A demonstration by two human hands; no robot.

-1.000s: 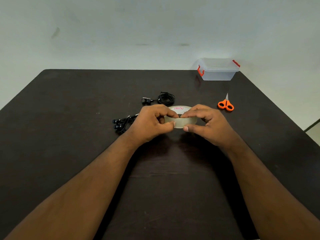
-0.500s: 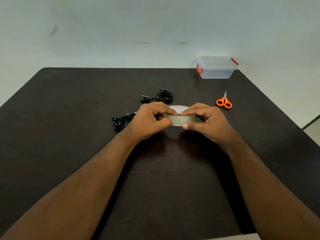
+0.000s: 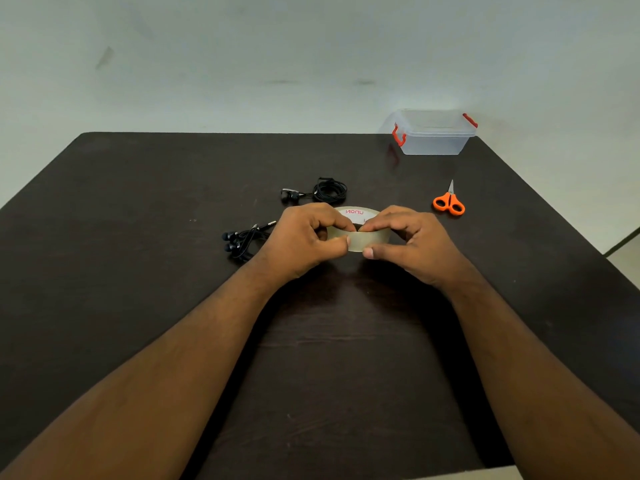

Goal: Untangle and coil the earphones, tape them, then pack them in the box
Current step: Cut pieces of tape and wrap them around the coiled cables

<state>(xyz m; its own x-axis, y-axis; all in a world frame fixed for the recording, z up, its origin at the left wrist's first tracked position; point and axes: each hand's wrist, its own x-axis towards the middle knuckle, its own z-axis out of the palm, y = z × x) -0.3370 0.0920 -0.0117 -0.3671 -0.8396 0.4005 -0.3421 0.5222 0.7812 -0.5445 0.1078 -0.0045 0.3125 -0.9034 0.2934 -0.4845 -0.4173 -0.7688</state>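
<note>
A roll of clear tape (image 3: pixel 360 237) with a white inner core stands between both hands at the table's middle. My left hand (image 3: pixel 304 240) grips its left side, thumb on the outer face. My right hand (image 3: pixel 408 244) grips the right side, forefinger tip on the top rim. A coiled black earphone (image 3: pixel 329 191) lies just behind the hands. A second, loosely bunched black earphone (image 3: pixel 244 239) lies left of my left hand, its plug pointing right. The clear plastic box (image 3: pixel 434 133) with red latches sits lidded at the far right corner.
Orange-handled scissors (image 3: pixel 449 203) lie to the right of the tape, blades pointing away. The dark table (image 3: pixel 138 237) ends at a pale wall behind and drops off at the right edge near the box.
Both hands keep hold of the tape roll in the same spot; the fingertips have shifted slightly along its top rim. The view has drifted a little.
</note>
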